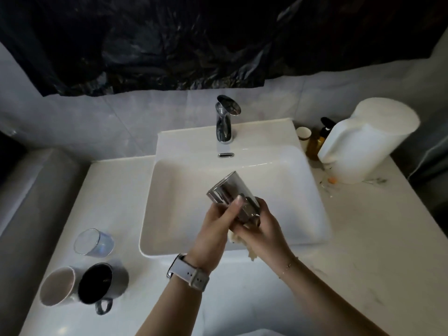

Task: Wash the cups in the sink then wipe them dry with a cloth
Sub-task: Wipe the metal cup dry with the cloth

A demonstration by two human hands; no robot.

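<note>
Cups: 4 counted. 1 shiny metal cup (230, 191) held over the sink (184, 190), centre of frame; 3 more on the counter (363, 238) at lower left.
Lower-left group: clear glass (93, 242) w/ bluish tint, white mug (58, 286), dark-lined grey mug (101, 284) w/ handle facing the bottom edge. The 2 mugs touch; glass sits just above them in frame. All 3 appear tipped toward the camera.
Metal cup look: silvery, mirror-like, tapered; tilted, base pointing to upper right, mouth end hidden in the hands.
Cloth: 1, pale cream cloth (242, 241), bunched under the hands; only scraps show.
Left hand (218, 229): curled round the metal cup's lower side, thumb on top; pale watch (188, 272) on wrist.
Right hand (263, 230): wrapped round the cup's mouth end & the cloth.
Faucet: 1 chrome faucet (225, 120), upper centre, no water seen.
Upper right: 1 big white paper roll (368, 141), 1 amber pump bottle (318, 139), 1 small white cup (303, 135) behind it.
Top: black plastic sheet (169, 40) over the wall.
</note>
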